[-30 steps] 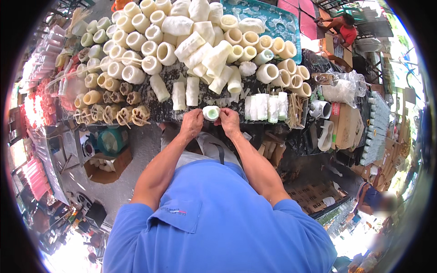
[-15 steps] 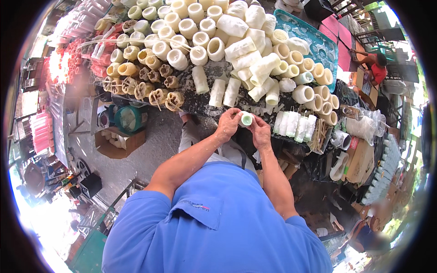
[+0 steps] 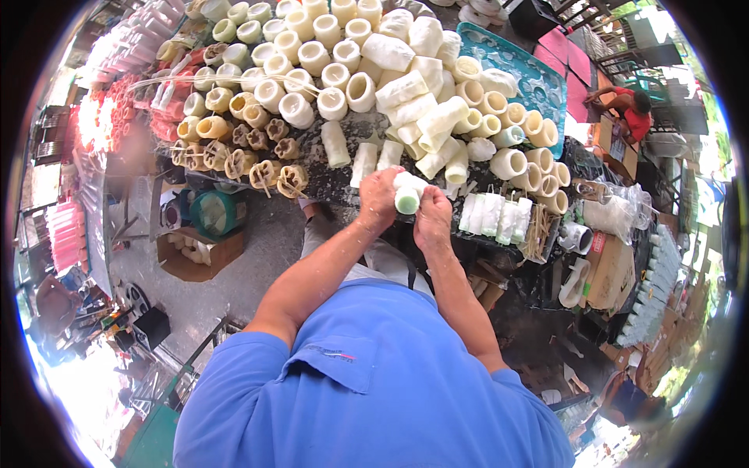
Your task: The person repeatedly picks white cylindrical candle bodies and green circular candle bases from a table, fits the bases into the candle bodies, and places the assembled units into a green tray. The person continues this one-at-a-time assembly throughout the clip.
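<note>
Close to the table's near edge, my left hand (image 3: 379,196) and my right hand (image 3: 434,218) hold a short white wax candle (image 3: 407,193) between them. Its pale green end faces me. Fingers of both hands are closed on its sides, the left on one side and the right on the other. Just beyond them, white wax cylinders (image 3: 363,163) lie on the dark, wax-spattered table. To the right of my right hand is a row of white candles (image 3: 495,217) with wicks, beside a bundle of thin sticks (image 3: 538,234).
Many hollow cream wax cups (image 3: 314,57) crowd the table, with brown-patterned ones (image 3: 265,173) near its left edge. A teal tray (image 3: 550,97) lies at the far right. On the floor at left stands a cardboard box (image 3: 211,261). A person in red (image 3: 636,113) sits at far right.
The candle has turned in my hands, so more of its white side shows and its green end points toward me. Both hands have shifted slightly left, and the whole view has shifted a little.
</note>
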`<state>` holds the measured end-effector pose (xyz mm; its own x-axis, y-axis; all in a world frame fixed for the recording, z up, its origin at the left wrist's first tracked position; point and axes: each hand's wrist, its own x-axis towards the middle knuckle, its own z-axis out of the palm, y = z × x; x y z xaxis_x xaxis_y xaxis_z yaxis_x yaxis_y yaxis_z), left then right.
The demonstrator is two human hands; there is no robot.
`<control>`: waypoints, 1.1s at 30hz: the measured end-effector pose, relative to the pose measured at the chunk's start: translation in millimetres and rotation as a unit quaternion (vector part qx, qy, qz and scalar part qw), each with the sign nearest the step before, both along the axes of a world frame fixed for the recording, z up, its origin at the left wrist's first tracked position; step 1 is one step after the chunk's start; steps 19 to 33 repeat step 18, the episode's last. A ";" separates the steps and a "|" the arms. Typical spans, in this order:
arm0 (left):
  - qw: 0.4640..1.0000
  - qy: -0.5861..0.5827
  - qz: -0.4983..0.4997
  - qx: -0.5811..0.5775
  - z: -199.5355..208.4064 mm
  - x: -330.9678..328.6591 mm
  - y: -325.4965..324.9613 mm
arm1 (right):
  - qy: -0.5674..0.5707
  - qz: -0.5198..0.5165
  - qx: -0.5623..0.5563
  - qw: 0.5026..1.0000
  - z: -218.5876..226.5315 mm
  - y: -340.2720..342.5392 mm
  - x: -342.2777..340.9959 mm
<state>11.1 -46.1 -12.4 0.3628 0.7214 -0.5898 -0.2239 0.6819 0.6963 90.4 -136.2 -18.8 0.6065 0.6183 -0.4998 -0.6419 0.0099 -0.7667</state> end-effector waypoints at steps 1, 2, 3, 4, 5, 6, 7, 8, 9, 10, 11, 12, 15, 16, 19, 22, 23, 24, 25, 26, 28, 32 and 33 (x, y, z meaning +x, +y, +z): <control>1.000 -0.001 0.012 -0.007 1.7 2.4 6.4 | -0.017 -0.003 -0.049 0.999 2.4 8.9 2.3; 0.998 -0.023 0.035 -0.043 3.1 5.9 11.7 | -0.027 -0.009 -0.082 0.996 5.2 16.4 6.9; 0.998 -0.028 0.026 -0.052 4.3 6.7 16.3 | -0.011 -0.004 -0.027 1.000 8.6 20.0 12.0; 0.997 -0.053 0.019 -0.044 5.2 6.5 20.3 | 0.023 -0.005 0.017 1.000 9.9 24.2 13.3; 0.999 -0.036 0.012 -0.012 6.2 7.2 23.8 | 0.049 -0.009 0.020 0.999 10.5 27.5 12.3; 0.999 -0.029 0.011 -0.009 7.2 7.8 29.4 | 0.083 -0.007 0.075 0.994 9.8 32.7 12.4; 1.000 -0.024 -0.015 0.009 8.2 4.6 34.0 | 0.111 0.000 0.062 0.992 8.0 39.7 14.4; 0.999 0.017 -0.026 -0.024 7.7 1.9 45.5 | 0.142 0.013 0.079 0.987 5.4 47.3 17.0; 0.999 0.015 -0.024 -0.028 6.6 0.3 49.7 | 0.179 0.011 0.069 0.981 2.7 49.9 17.3; 0.999 0.013 -0.020 -0.035 5.0 -1.0 52.6 | 0.185 0.030 0.087 0.978 0.4 51.2 15.9; 0.999 0.024 -0.044 -0.004 3.4 -2.7 55.5 | 0.196 0.039 0.079 0.977 -1.8 54.6 13.9; 0.997 -0.009 -0.076 -0.005 1.8 -8.2 61.8 | 0.211 0.045 0.066 0.974 -3.7 57.4 10.5; 0.984 -0.104 -0.132 -0.056 -4.4 -16.3 79.5 | 0.205 0.084 0.101 0.970 -7.8 60.9 7.8; 0.978 -0.149 -0.142 -0.026 -8.0 -20.2 83.4 | 0.200 0.111 0.149 0.962 -9.6 60.1 7.6; 0.975 0.048 -0.153 0.153 -19.3 -22.2 98.7 | 0.179 0.110 0.086 0.974 -12.6 60.1 11.0; 0.975 0.048 -0.153 0.153 -19.3 -22.2 98.7 | 0.179 0.110 0.086 0.974 -12.6 60.1 11.0; 0.975 0.048 -0.153 0.153 -19.3 -22.2 98.7 | 0.179 0.110 0.086 0.974 -12.6 60.1 11.0; 0.975 0.048 -0.153 0.153 -19.3 -22.2 98.7 | 0.179 0.110 0.086 0.974 -12.6 60.1 11.0; 0.975 0.048 -0.153 0.153 -19.3 -22.2 98.7 | 0.179 0.110 0.086 0.974 -12.6 60.1 11.0; 0.975 0.048 -0.153 0.153 -19.3 -22.2 98.7 | 0.179 0.110 0.086 0.974 -12.6 60.1 11.0; 0.975 0.048 -0.153 0.153 -19.3 -22.2 98.7 | 0.179 0.110 0.086 0.974 -12.6 60.1 11.0; 0.975 0.048 -0.153 0.153 -19.3 -22.2 98.7 | 0.179 0.110 0.086 0.974 -12.6 60.1 11.0; 0.975 0.048 -0.153 0.153 -19.3 -22.2 98.7 | 0.179 0.110 0.086 0.974 -12.6 60.1 11.0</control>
